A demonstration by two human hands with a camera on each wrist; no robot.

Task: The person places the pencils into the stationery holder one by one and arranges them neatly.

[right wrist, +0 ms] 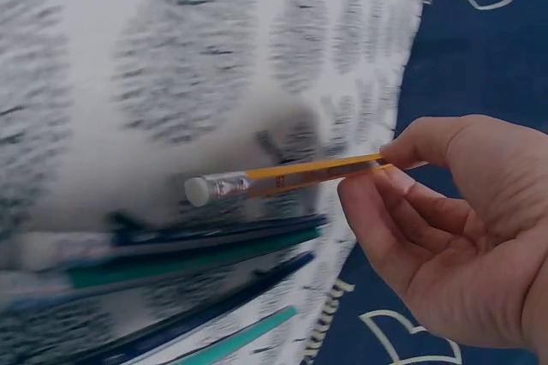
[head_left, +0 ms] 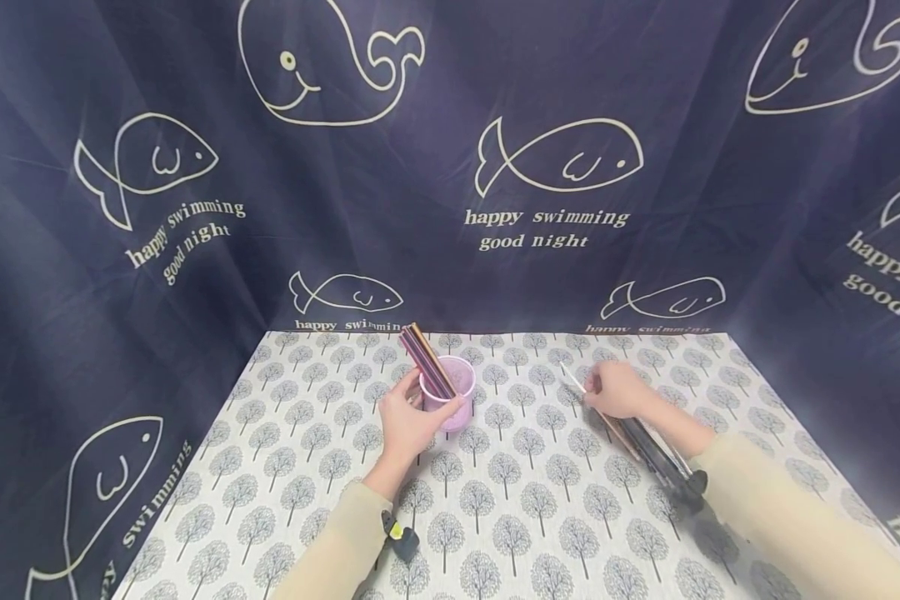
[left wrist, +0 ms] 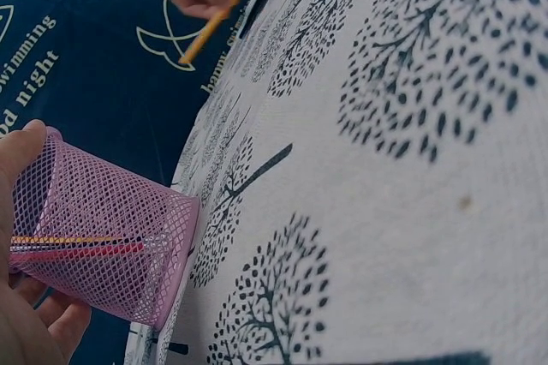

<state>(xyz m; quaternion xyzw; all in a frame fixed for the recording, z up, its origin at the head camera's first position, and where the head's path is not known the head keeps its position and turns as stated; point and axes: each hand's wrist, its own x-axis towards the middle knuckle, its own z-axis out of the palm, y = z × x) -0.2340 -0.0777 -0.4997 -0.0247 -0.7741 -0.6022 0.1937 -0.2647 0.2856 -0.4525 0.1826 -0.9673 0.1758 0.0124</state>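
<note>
My left hand [head_left: 412,419] grips a pink mesh pencil cup [left wrist: 128,236] around its side, thumb near the rim. The cup stands on the patterned cloth. Several pencils [head_left: 429,365] lean to the left inside it; yellow and red ones show through the mesh. Off to the right, my right hand [head_left: 619,390] pinches a yellow pencil [right wrist: 300,175] between thumb and fingers, raised over the cloth. Its white eraser end points away from the hand in the right wrist view. Below that hand lie several dark blue and teal pens or pencils [right wrist: 205,254], partly blurred.
A white cloth [head_left: 532,533] printed with grey trees covers the table. Behind it and at both sides hangs a dark blue curtain [head_left: 435,183] with fish and whale drawings. A dark wrist strap [head_left: 401,537] with a device is on the left sleeve.
</note>
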